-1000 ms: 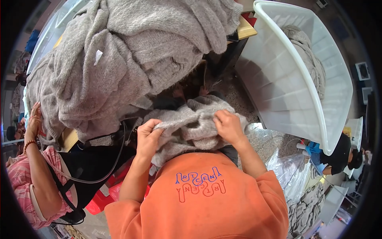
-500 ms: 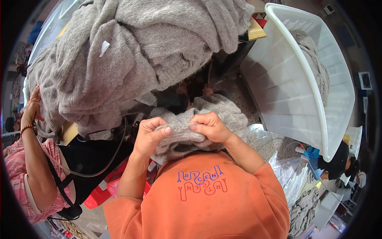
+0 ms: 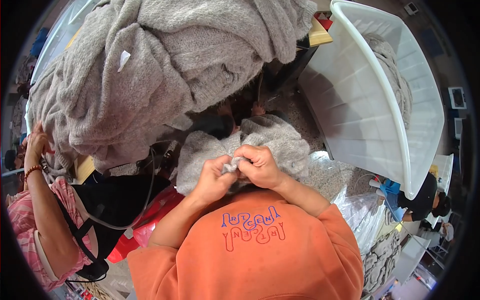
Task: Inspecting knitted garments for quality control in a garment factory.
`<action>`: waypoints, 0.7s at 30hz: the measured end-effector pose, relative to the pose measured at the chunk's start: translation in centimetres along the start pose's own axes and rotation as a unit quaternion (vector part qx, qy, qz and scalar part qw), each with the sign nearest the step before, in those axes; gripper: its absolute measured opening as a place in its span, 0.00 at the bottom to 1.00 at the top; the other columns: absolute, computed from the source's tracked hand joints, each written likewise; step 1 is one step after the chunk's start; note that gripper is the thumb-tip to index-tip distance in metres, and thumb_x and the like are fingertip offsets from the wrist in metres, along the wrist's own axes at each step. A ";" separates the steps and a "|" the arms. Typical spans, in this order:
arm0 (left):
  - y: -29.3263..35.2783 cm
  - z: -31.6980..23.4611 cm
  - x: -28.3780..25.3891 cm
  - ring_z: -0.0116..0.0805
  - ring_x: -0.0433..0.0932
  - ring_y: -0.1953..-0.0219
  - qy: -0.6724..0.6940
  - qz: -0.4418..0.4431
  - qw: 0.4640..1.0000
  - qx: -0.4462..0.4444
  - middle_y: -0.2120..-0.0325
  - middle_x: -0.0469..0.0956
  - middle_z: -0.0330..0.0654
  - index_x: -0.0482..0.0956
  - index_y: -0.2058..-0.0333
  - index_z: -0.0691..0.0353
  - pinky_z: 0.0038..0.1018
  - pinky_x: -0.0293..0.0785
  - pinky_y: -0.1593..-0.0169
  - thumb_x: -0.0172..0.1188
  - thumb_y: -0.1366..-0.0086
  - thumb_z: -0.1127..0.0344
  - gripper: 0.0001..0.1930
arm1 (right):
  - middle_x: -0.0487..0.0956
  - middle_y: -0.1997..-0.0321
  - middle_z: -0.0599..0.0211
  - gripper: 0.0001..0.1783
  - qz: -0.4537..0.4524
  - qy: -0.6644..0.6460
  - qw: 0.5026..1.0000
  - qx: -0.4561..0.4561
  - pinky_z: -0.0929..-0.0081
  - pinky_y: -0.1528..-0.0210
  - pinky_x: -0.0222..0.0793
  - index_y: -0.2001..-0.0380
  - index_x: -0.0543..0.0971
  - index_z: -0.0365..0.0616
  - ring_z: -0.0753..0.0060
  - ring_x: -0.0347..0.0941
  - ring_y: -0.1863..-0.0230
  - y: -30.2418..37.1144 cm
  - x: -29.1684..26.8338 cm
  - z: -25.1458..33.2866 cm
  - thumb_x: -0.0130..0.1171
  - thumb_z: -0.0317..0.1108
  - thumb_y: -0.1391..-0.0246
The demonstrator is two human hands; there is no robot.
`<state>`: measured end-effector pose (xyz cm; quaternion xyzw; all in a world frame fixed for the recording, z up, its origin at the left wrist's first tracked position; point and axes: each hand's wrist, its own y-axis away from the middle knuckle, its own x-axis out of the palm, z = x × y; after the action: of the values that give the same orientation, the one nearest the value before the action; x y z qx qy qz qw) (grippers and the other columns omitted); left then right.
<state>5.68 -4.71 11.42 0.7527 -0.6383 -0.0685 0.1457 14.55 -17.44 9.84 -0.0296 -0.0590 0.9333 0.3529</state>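
Note:
A fuzzy grey knit garment lies bunched over my lap, in front of my orange top. My left hand is closed on a fold of it, thumb and fingers pinched together. Right beside it, my right hand grips the same fold, so a small twist of knit shows between the two hands. The fingertips are partly hidden by the hands themselves. What part of the garment the fold belongs to, I cannot tell.
A big heap of grey knitwear covers the table ahead, with a small white tag on it. At right stands a white plastic bin holding more knitwear. A co-worker in a pink striped top sits at left, one hand touching the heap.
My hands have drawn closer together, the left one moving right and both bunching the knit between them. More of the garment now shows spread to the left of my hands.

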 end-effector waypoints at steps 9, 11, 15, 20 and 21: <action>-0.5 0.3 -0.1 0.14 0.66 0.79 0.082 -0.040 0.995 -0.025 0.81 0.73 0.31 0.76 0.74 0.66 0.13 0.61 0.78 0.55 0.47 0.78 0.02 | 0.71 0.82 0.64 0.04 -0.013 0.036 0.999 0.009 0.79 0.78 0.63 0.74 0.72 0.37 0.80 0.67 0.81 0.5 0.0 -0.3 0.49 0.22 0.58; -0.5 0.3 0.3 0.14 0.66 0.80 0.072 -0.029 0.996 -0.048 0.81 0.73 0.31 0.76 0.74 0.67 0.13 0.61 0.78 0.55 0.47 0.78 0.02 | 0.71 0.82 0.65 0.04 -0.018 0.052 0.998 -0.018 0.79 0.78 0.63 0.74 0.72 0.37 0.81 0.66 0.81 0.3 -0.2 -0.5 0.50 0.22 0.57; -0.9 -0.6 -0.4 0.15 0.67 0.79 0.057 -0.050 0.997 -0.004 0.81 0.73 0.31 0.77 0.74 0.67 0.14 0.62 0.77 0.56 0.48 0.78 0.02 | 0.72 0.77 0.71 0.07 0.032 -0.063 0.992 0.103 0.83 0.71 0.65 0.69 0.73 0.36 0.83 0.68 0.75 -0.2 -1.4 -0.7 0.55 0.26 0.54; -1.4 -2.1 -1.6 0.18 0.71 0.75 0.145 -0.083 0.985 -0.035 0.77 0.77 0.36 0.77 0.72 0.67 0.16 0.66 0.70 0.55 0.49 0.78 0.05 | 0.73 0.74 0.67 0.17 0.081 0.045 0.995 0.046 0.78 0.63 0.66 0.65 0.74 0.37 0.74 0.71 0.69 0.5 -4.6 -3.1 0.62 0.33 0.60; -1.3 -2.0 -1.8 0.18 0.71 0.75 0.145 -0.083 0.985 -0.036 0.77 0.77 0.36 0.77 0.72 0.67 0.16 0.66 0.70 0.55 0.49 0.78 0.05 | 0.73 0.73 0.65 0.18 0.128 0.125 0.980 0.088 0.77 0.64 0.66 0.65 0.74 0.37 0.73 0.71 0.69 0.9 -5.1 -3.6 0.63 0.33 0.61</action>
<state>7.21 -2.52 12.75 0.7996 -0.5426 0.0064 0.2572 18.17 -21.18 6.19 -0.1223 0.0718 0.9613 0.2362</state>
